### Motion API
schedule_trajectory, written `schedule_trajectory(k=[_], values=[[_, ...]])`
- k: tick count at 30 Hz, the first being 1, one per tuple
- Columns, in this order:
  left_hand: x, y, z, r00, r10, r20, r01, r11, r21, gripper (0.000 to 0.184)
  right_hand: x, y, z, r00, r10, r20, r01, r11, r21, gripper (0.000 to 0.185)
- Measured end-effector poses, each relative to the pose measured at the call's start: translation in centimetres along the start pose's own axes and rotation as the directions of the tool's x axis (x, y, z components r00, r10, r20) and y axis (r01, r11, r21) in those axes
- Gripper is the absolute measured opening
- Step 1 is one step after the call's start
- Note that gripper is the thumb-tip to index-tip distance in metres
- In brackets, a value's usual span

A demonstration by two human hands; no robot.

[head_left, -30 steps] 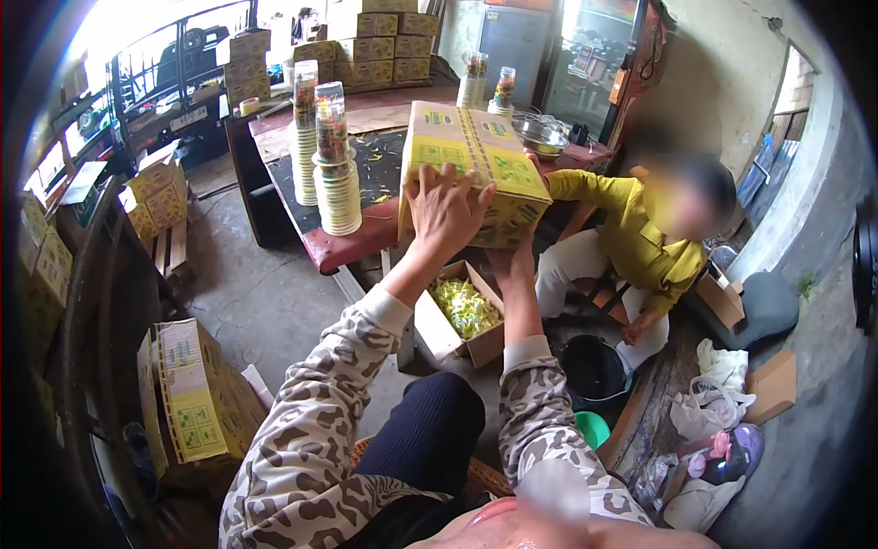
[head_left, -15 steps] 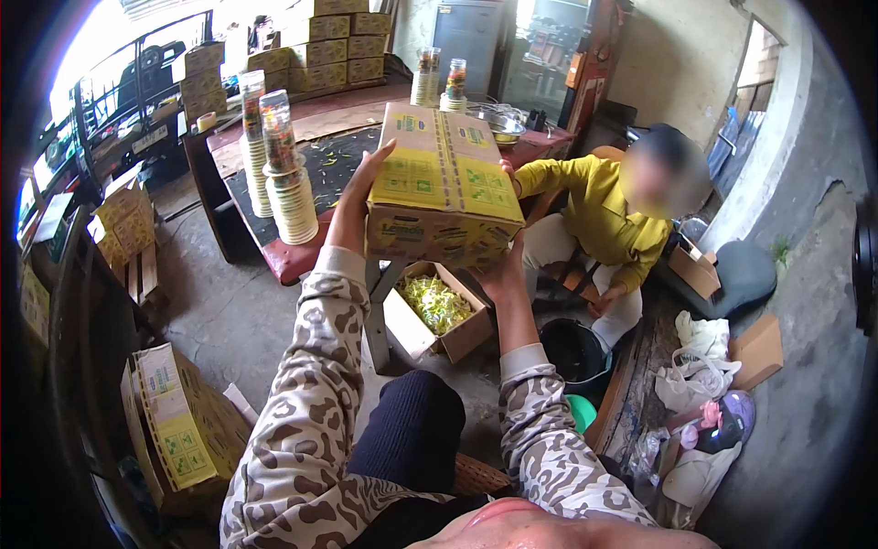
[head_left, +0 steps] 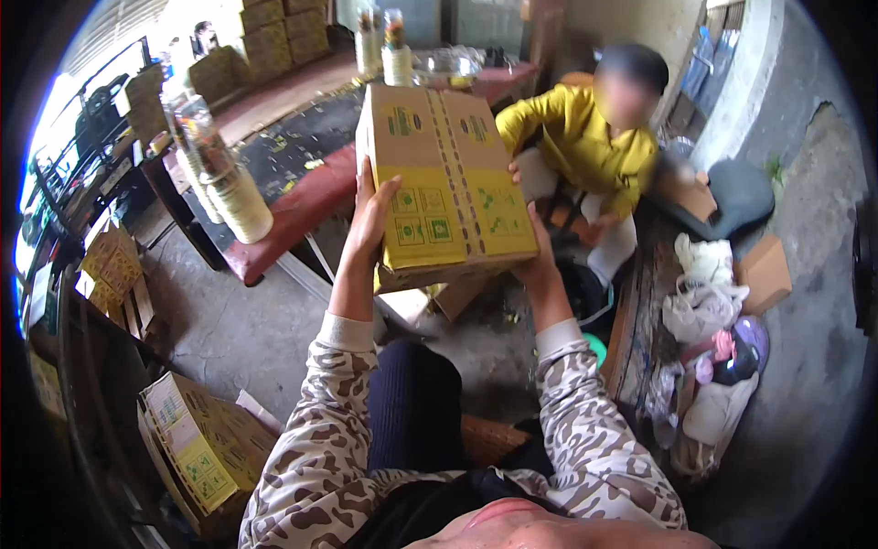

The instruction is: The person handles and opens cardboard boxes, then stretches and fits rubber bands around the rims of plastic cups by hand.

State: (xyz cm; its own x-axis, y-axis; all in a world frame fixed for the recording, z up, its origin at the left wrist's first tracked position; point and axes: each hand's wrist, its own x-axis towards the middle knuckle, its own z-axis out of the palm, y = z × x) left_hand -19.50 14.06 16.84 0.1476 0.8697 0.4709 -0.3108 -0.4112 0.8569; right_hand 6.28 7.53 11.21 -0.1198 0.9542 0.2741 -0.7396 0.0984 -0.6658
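Observation:
A yellow and brown cardboard box [head_left: 444, 178], taped along the middle of its top, is held up in front of me between both hands. My left hand [head_left: 366, 220] presses on its left side, the thumb reaching over the top edge. On the lower right corner, my right hand [head_left: 541, 256] supports the box, with most of its fingers hidden behind or beneath it. Across from me a person in a yellow top [head_left: 590, 137] sits with one hand at the box's far right edge. An open carton [head_left: 462, 297] on the floor is mostly hidden below the box.
A table with a red edge [head_left: 293, 215] carries stacked cups [head_left: 240, 206] and a metal bowl [head_left: 446, 66]. Another yellow box [head_left: 206, 448] stands at lower left. Bags [head_left: 704, 306] and a dark bucket [head_left: 585, 288] are on the right. Cartons [head_left: 283, 41] are piled at the back.
The held box has come lower and nearer, its top tilting more toward me. It now covers most of the open carton. My view has shifted, and the co-worker's hand stays at the box.

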Motion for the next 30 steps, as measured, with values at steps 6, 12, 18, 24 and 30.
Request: schedule_trajectory(k=[6, 12, 18, 24, 30], values=[[-5.1, 0.7, 6.6, 0.983, -0.186, -0.001, 0.185, 0.979, -0.089, 0.076, -5.8, -3.7, -3.1, 0.992, 0.037, -0.119, -0.038, 0.999, -0.008, 0.052], [-8.3, -5.9, 8.7, 0.928, -0.370, 0.041, 0.370, 0.909, -0.191, 0.075, -11.3, -3.9, -7.4, 0.939, 0.089, -0.331, -0.071, 0.995, 0.066, 0.050], [-11.9, -24.6, 5.2, 0.764, -0.643, 0.047, 0.642, 0.752, -0.148, 0.053, -16.2, 3.0, -18.0, 0.805, 0.291, -0.516, -0.232, 0.956, 0.177, 0.047], [-23.7, -47.7, -1.0, 0.436, -0.867, 0.243, 0.899, 0.404, -0.169, 0.049, -18.6, 8.5, -26.4, 0.489, 0.525, -0.697, -0.530, 0.813, 0.241, 0.051], [-25.3, -39.7, 3.2, 0.327, -0.931, -0.164, 0.943, 0.332, 0.001, 0.041, -21.3, 10.6, -26.5, 0.494, 0.518, -0.699, -0.487, 0.830, 0.271, 0.041]])
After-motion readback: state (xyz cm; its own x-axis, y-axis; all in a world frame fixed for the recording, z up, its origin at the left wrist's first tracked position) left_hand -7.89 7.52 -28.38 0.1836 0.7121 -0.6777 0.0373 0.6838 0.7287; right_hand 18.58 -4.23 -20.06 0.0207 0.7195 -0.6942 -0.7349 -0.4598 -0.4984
